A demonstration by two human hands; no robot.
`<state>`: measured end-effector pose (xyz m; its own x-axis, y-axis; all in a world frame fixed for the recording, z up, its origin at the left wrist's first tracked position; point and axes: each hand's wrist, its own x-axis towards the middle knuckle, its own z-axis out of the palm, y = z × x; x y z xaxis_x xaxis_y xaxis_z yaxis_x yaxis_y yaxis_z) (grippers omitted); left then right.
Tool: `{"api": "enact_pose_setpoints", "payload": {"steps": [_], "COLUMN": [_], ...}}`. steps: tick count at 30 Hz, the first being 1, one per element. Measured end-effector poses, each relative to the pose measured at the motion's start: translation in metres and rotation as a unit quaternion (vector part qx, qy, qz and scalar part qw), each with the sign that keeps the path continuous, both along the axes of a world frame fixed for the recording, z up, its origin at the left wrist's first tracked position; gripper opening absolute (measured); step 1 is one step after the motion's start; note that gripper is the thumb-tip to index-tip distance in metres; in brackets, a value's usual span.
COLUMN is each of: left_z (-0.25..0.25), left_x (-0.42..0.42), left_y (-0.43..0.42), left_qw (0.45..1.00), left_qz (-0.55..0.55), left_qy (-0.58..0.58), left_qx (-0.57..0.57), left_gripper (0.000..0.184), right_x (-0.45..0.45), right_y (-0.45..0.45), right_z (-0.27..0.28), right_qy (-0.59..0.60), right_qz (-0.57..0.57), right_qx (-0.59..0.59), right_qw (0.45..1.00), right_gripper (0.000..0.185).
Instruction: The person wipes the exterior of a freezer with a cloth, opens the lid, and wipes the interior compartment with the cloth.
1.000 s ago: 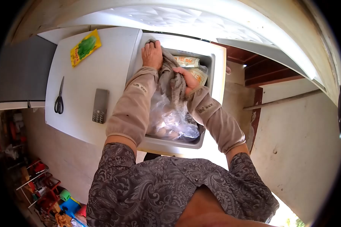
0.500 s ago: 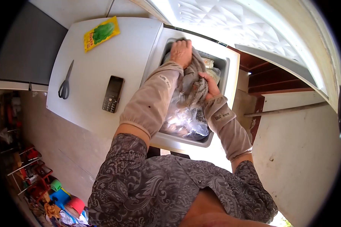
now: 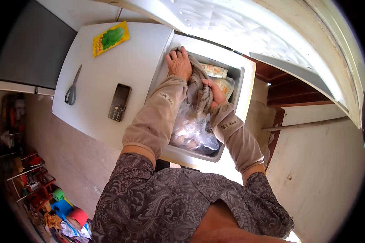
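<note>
A wrinkled grey-brown cloth (image 3: 196,84) hangs over the back left corner of a grey bin (image 3: 237,77) and down into it. My left hand (image 3: 179,64) presses the cloth against the bin's upper left rim, fingers bent over it. Lower and to the right, my right hand (image 3: 215,92) grips the cloth between thumb and fingers. Under the cloth, a clear plastic bag (image 3: 194,133) with roundish brownish things fills the front of the bin. Printed packets (image 3: 215,71) lie at the back right of the bin, beside my right hand.
On the white surface (image 3: 93,97) to the left lie black-handled scissors (image 3: 71,91), a keypad phone (image 3: 120,102) and a yellow-green packet (image 3: 111,38). A raised white lid (image 3: 239,28) stands behind the bin. A red rack (image 3: 38,182) and coloured items are at the lower left.
The view has shifted between frames. My left hand has moved from the bin's inner back edge onto its left rim, with the cloth, since half a second ago, uncovering more of the packets.
</note>
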<state>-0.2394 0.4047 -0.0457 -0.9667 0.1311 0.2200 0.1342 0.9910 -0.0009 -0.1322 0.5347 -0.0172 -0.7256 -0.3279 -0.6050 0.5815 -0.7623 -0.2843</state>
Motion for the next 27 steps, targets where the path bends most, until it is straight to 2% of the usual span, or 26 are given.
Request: {"api": "enact_pose_setpoints", "payload": {"steps": [7,12,14,16,19,22,27], "left_z": [0.001,-0.009,-0.01,-0.015,-0.021,-0.015,-0.015], "left_x": [-0.003,-0.006,-0.005,-0.008,-0.014,-0.018,-0.028], "left_y": [0.007,0.001,0.001,0.001,0.004,0.009,0.007], "left_qw": [0.999,0.998,0.997,0.995,0.993,0.996,0.982], "left_qz": [0.016,-0.005,-0.015,-0.028,-0.024,-0.018,-0.104], "left_qy": [0.029,0.044,0.055,0.086,0.11,0.079,0.103], "left_qx": [0.033,0.055,0.051,0.046,0.038,0.046,0.116], "left_gripper": [0.045,0.044,0.043,0.043,0.043,0.037,0.025], "right_x": [-0.008,-0.014,-0.013,-0.013,-0.018,-0.019,-0.019], "right_y": [0.005,0.01,0.011,0.002,0.015,0.009,0.022], "right_z": [0.009,-0.009,-0.007,0.018,-0.014,0.008,-0.002], "right_qy": [-0.016,-0.011,-0.022,-0.039,-0.013,-0.007,0.011], "right_qz": [0.004,0.038,0.036,0.014,0.066,0.003,-0.01], "right_qx": [-0.021,-0.036,-0.031,-0.007,-0.073,-0.02,-0.059], "right_qw": [1.0,0.999,0.999,0.999,0.995,1.0,0.998], "right_gripper": [0.018,0.018,0.019,0.02,0.022,0.019,0.021]}}
